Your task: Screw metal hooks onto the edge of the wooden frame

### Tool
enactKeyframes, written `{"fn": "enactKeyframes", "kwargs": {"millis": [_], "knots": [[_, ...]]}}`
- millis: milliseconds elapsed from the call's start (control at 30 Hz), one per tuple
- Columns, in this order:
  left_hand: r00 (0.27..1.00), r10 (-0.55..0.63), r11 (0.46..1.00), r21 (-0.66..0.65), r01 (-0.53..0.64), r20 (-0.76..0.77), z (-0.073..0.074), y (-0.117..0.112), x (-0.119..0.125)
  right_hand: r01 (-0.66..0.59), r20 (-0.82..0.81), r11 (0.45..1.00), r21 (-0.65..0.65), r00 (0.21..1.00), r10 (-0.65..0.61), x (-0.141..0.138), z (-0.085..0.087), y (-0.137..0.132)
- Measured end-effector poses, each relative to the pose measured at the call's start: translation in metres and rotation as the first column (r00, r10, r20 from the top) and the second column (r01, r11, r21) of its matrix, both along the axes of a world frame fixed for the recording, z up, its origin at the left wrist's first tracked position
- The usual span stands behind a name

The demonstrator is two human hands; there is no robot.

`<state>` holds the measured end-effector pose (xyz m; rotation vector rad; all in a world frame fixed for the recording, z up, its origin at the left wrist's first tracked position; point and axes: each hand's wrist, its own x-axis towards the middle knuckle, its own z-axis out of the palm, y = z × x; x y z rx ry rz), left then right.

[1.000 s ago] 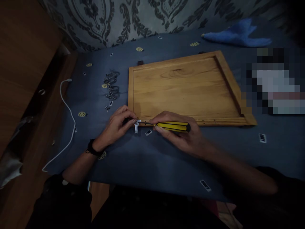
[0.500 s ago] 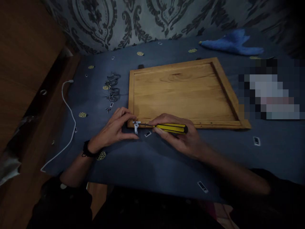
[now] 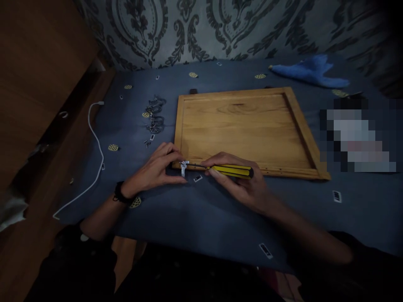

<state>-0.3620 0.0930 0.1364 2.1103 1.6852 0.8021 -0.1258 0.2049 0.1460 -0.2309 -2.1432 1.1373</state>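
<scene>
My right hand [image 3: 241,182] is wrapped round a screwdriver [image 3: 233,170] with a yellow and black handle. Its thin shaft points left, with the tip at a small silver metal bracket [image 3: 183,169]. This bracket sits against the near left corner of a framed wooden panel [image 3: 233,134], which lies flat on the blue cloth. Thumb and fingertips of my left hand [image 3: 154,170] pinch the bracket from above and below. Several small dark holes show along the near edge of the frame. Whether a screw is under the tip is too small to tell.
Several metal wire fittings [image 3: 155,115] lie left of the panel, with loose screws [image 3: 147,144] nearer me. A white cable [image 3: 99,147] runs along the left side. At the back right lies a blue cloth-like item [image 3: 310,73]; a blurred-out object [image 3: 359,138] is right of the panel.
The whole view has shifted slightly, so things appear a little lower or further right. Both hands keep their hold on the bracket and the screwdriver.
</scene>
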Motion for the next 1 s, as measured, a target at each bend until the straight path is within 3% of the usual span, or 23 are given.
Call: {"fn": "enactKeyframes", "kwargs": {"millis": [333, 567, 1000], "knots": [[1.0, 0.015, 0.997, -0.074, -0.015, 0.003, -0.001, 0.004, 0.0, 0.037, 0.025, 0.999, -0.023, 0.999, -0.036, 0.001, -0.002, -0.001], [1.0, 0.011, 0.998, -0.056, -0.009, 0.028, -0.003, 0.004, -0.001, 0.158, 0.002, 0.96, -0.23, 0.987, -0.162, -0.005, 0.012, -0.006], [0.999, -0.003, 0.996, -0.091, 0.006, 0.038, 0.001, 0.005, -0.002, 0.147, 0.029, 0.974, -0.175, 0.989, -0.144, -0.015, 0.009, -0.007]]}}
